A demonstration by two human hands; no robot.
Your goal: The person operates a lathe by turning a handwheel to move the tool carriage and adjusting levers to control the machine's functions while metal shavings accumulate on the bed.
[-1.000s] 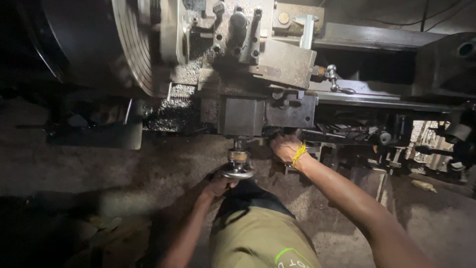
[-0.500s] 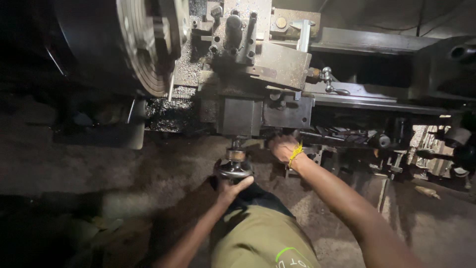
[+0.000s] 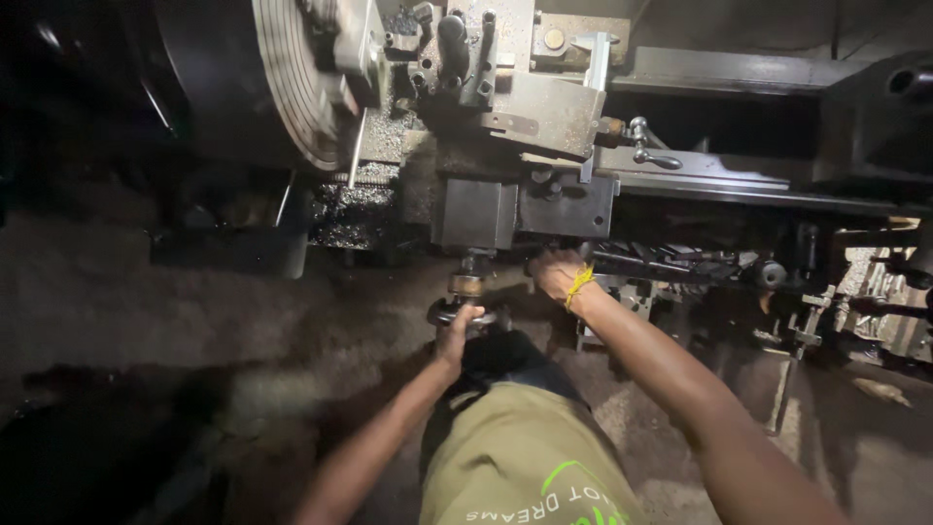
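Observation:
I look down at a metal lathe. Its large round chuck (image 3: 301,78) is at the upper left, and the grey carriage with the tool post (image 3: 505,87) sits beside it. My left hand (image 3: 455,331) grips the small round handwheel (image 3: 465,313) that hangs under the carriage apron (image 3: 525,209). My right hand (image 3: 556,275), with a yellow band at the wrist, reaches under the apron's right side and holds a control there; the part it grips is hidden in shadow.
Dark metal chips (image 3: 340,209) lie in the tray under the chuck. The lathe bed (image 3: 739,185) runs off to the right, with levers and rods (image 3: 797,292) below it. A dusty concrete floor (image 3: 194,331) spreads to the left. My olive shirt (image 3: 525,457) fills the lower middle.
The view has shifted so the lathe sits further right. My left hand has moved up from below the handwheel and closed on it. My right hand stays under the apron.

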